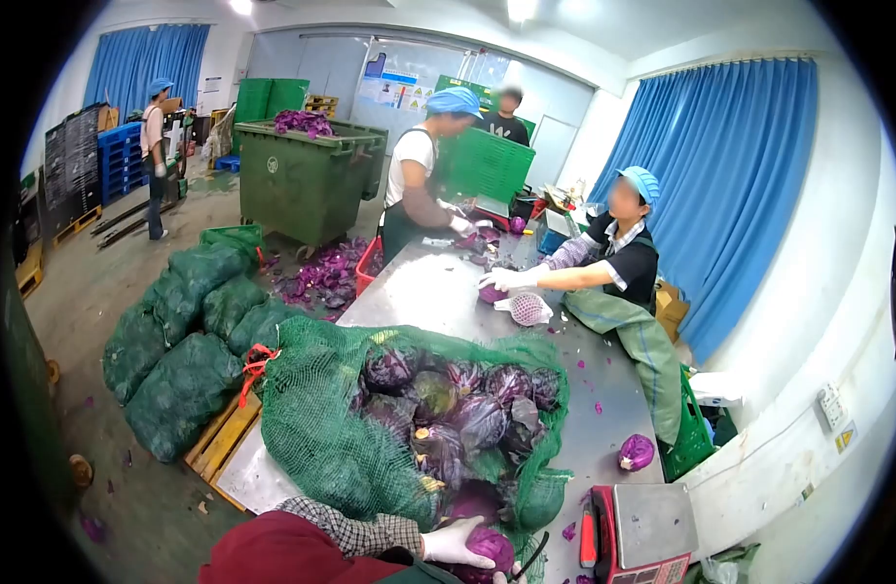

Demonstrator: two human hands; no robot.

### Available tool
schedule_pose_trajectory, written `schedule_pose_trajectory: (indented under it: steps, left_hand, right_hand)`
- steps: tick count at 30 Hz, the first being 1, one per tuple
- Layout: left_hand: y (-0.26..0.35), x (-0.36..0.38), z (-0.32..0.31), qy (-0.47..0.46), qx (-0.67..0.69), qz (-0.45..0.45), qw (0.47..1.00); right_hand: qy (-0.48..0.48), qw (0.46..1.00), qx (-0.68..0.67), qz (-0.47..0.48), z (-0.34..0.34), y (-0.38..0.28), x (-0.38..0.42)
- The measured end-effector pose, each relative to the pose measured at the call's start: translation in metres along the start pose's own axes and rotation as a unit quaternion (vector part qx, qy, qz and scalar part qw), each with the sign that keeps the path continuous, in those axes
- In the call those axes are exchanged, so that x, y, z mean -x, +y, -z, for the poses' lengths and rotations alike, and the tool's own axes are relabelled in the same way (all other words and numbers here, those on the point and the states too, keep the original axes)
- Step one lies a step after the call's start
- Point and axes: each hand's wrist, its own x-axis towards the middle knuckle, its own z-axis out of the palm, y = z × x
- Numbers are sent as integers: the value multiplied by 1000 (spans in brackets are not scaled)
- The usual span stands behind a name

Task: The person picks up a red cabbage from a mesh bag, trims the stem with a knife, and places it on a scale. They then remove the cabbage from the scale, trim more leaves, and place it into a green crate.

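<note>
My left hand (457,543), in a white glove, is wrapped over a purple cabbage (491,547) at the bottom of the view. Of my right hand (512,576) only a bit of white glove shows beside that cabbage, cut off by the lower edge; its fingers are hidden. A thin black curved thing (535,553) sticks up near it, and I cannot make out what it is. Just beyond my hands, a green mesh sack (321,428) lies open on the metal table (423,282), full of dark purple cabbages (477,419).
A scale (652,530), a red-handled tool (588,535) and a peeled cabbage (636,452) are at right. Across the table, co-workers (623,238) handle cabbages. Filled sacks (180,389) lie on the left floor, near a green bin (302,180) and scattered purple leaves (321,277).
</note>
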Motion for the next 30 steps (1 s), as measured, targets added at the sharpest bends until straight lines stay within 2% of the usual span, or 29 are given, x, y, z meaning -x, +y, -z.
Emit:
schedule_pose_trajectory:
  steps: [1,2,5,6,7,8,9,10,12,13,15,16,20,21,23,26,29,30]
  left_hand:
    - [7,5,5,3,27,23,999]
    - [-30,-14,-14,49,60,-9,997]
    - [21,14,5,-33,123,38,991]
    - [54,30,20,-13,142,49,989]
    - [46,23,21,-7,177,59,982]
    - [32,18,12,85,199,17,976]
    - [33,12,21,63,269,-31,960]
    - [48,12,35,43,332,-59,941]
    - [65,2,57,-52,450,-164,876]
    - [70,-2,63,-75,508,-205,833]
    - [80,-1,77,-77,509,-210,831]
    - [86,-3,81,-86,504,-229,828]
    - [89,-5,90,-91,454,-271,844]
    - [90,-5,90,-81,445,-277,848]
    - [92,-4,87,-63,425,-287,856]
    - [97,-5,92,-41,333,-328,883]
    - [108,3,96,-10,246,-328,912]
    - [106,2,96,10,196,-354,914]
  right_hand:
    - [-2,998,12,-58,2,-9,4]
    - [-14,998,9,-66,4,-9,2]
    - [-53,993,1,-104,4,-2,-1]
    - [-31,999,30,-29,-5,-19,5]
    - [-2,997,60,44,-14,-44,11]
    - [38,948,190,252,-14,-51,7]
    - [73,840,320,431,-8,-49,-3]
    - [87,887,216,399,-3,-40,-13]
    - [27,929,134,343,3,-96,5]
    - [-6,970,-16,243,4,-107,9]
    - [10,961,-13,276,9,-120,4]
    - [1,964,-16,264,15,-117,1]
    - [18,948,73,308,14,-119,2]
    - [15,953,50,300,8,-126,5]
    - [13,910,143,388,5,-137,4]
    - [16,844,186,504,3,-144,-5]
    - [15,794,255,552,6,-156,-11]
    - [18,815,235,530,5,-161,-11]
